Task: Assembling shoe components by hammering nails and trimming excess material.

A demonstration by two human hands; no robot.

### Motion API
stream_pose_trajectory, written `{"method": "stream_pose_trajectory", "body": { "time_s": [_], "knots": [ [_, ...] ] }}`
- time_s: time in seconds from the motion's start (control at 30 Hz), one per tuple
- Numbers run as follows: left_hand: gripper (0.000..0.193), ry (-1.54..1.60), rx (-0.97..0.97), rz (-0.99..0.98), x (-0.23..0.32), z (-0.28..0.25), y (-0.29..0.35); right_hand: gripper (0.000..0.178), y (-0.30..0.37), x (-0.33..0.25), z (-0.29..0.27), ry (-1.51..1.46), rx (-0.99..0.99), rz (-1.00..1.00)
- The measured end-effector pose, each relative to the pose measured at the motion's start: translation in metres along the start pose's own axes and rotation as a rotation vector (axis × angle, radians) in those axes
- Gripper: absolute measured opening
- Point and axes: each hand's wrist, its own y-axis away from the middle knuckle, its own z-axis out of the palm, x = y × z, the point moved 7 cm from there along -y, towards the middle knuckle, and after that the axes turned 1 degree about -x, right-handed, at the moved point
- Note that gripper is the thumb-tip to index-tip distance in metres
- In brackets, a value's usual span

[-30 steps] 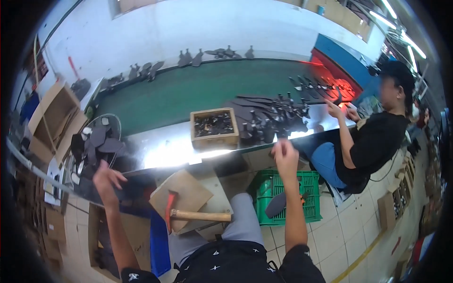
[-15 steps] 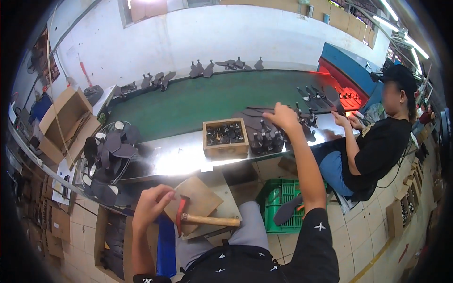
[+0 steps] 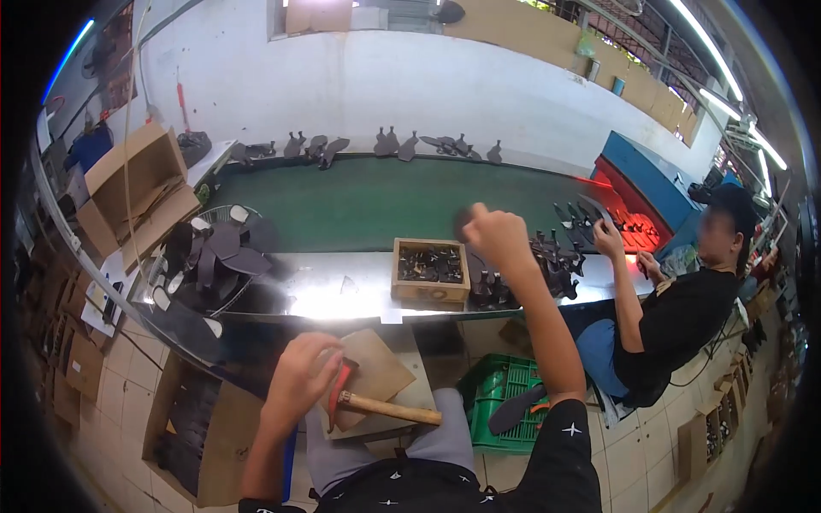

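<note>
Two bare hands show in the head view: the right hand (image 3: pixel 499 235), closed on a blurred dark piece (image 3: pixel 463 225), hangs over the worktop (image 3: pixel 338 295) near a wooden box (image 3: pixel 430 291) of small parts (image 3: pixel 430 263). The left hand (image 3: pixel 301 374), thumb and loosely curled fingers apart, is just beside the red head of a hammer (image 3: pixel 389 408), which lies across a brown board (image 3: pixel 382 369).

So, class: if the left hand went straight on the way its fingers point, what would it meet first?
Probably the hammer's red head, lying on the brown board just beyond the left hand. Its height is unclear, so it might pass above.
</note>
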Motion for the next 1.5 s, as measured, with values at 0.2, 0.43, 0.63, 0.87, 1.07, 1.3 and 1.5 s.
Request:
{"method": "stream_pose_trajectory", "body": {
  "time_s": [0.2,0.43,0.63,0.87,1.07,1.3,1.5],
  "knots": [
    [0.048,-0.045,0.361,0.296,0.051,0.023,-0.065,0.02,0.064,-0.157,-0.122,-0.072,0.169,-0.693],
    [0.083,1.008,0.237,-0.113,0.018,0.034,-0.027,0.056,0.142,-0.146,-0.067,-0.836,0.184,-0.103],
    [0.096,0.696,0.845,0.201,0.029,-0.065,0.048,0.093,0.228,-0.173,0.048,-0.446,-0.333,-0.151],
    [0.035,0.892,0.557,-0.138,0.025,-0.025,0.044,0.077,0.278,-0.182,0.045,-0.824,-0.679,0.099],
    [0.037,0.995,0.353,-0.291,0.011,0.042,0.031,0.048,0.337,-0.15,0.058,-0.747,-0.51,0.351],
    [0.033,0.383,0.297,-0.171,-0.042,0.072,0.022,0.015,0.411,-0.083,0.064,-1.489,-0.237,1.054],
    [0.051,-0.554,0.086,-0.281,-0.101,0.09,0.023,0.014,0.41,-0.046,0.019,-1.406,0.09,0.972]
  ]
}}
